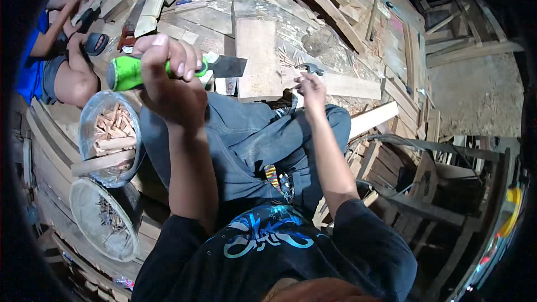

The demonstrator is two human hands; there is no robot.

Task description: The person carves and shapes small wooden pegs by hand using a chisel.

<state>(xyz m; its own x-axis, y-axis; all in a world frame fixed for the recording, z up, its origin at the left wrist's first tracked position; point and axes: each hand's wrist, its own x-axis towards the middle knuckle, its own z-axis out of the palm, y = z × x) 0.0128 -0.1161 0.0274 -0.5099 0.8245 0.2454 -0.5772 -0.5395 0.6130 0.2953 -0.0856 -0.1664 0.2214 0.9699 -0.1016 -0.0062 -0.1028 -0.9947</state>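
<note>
My left hand (173, 78) is raised, fingers wrapped round a bright green handle (126, 72); a wide dark blade (227, 66) points right from it, over a pale board (256, 36). My right hand (310, 88) has curled fingers just below a dark metal tool head (311, 67), perhaps a hammer's; what they hold is too small to make out. Thin wooden sticks (286, 56) lie beside it, and a long pale plank (355, 86) runs off to the right.
Buckets of wood scraps (114, 126) and small debris (103, 229) stand at my left. A co-worker's bent leg (78, 78) and arms are at upper left, near a handsaw (128, 33). Loose timber (330, 0) lies across the floor; wooden frames (447, 201) and cables are at right.
</note>
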